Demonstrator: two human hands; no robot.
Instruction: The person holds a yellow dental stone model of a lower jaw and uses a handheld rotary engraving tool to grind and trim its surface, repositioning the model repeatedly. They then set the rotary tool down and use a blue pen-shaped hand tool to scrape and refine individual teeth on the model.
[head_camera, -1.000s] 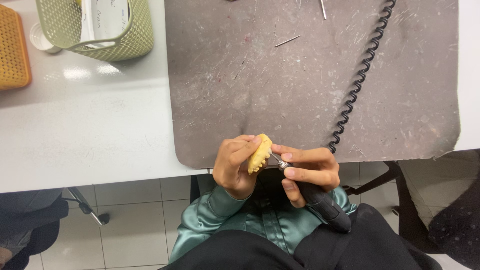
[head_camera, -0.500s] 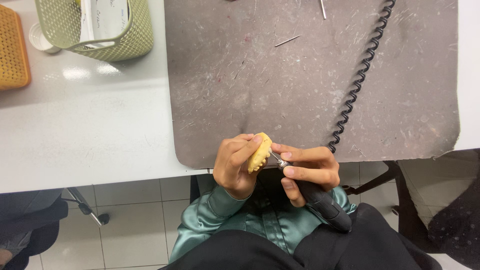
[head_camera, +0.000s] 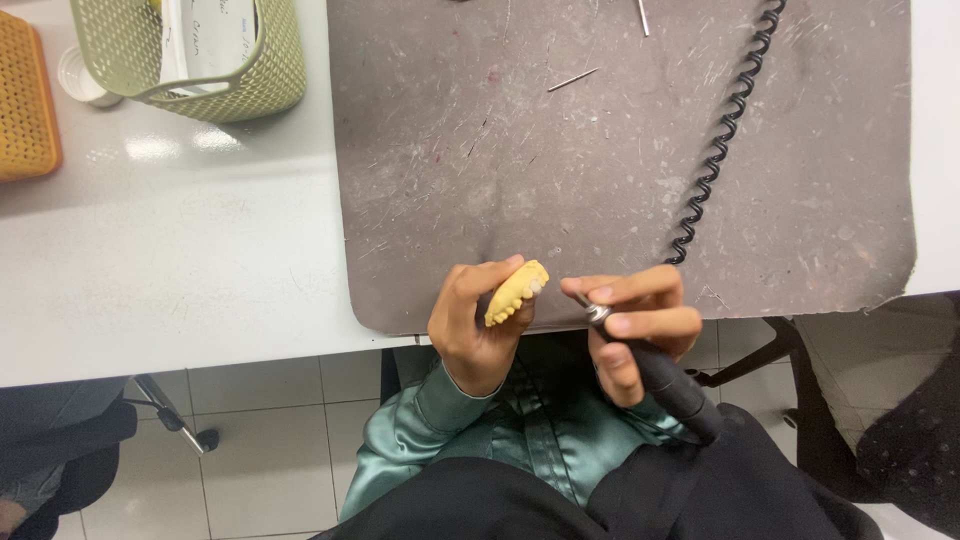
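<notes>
My left hand (head_camera: 472, 322) grips a yellow dental cast (head_camera: 516, 291) of a row of teeth, holding it at the near edge of a scratched grey-brown mat (head_camera: 560, 170). My right hand (head_camera: 635, 325) is closed around a black rotary handpiece (head_camera: 660, 375) with a metal tip, pen-style. The tip sits a short gap to the right of the cast, apart from it. A black coiled cord (head_camera: 725, 130) runs from behind my right hand up across the mat.
A pale green perforated basket (head_camera: 195, 55) with papers stands at the back left on the white table (head_camera: 170, 260), beside an orange tray (head_camera: 25, 100). Thin metal burs (head_camera: 572, 80) lie on the mat. A chair base (head_camera: 175, 425) stands on the tiled floor.
My right hand has drawn the handpiece tip away from the cast, opening a gap; before, the tip touched the cast. The left hand holds the cast slightly higher.
</notes>
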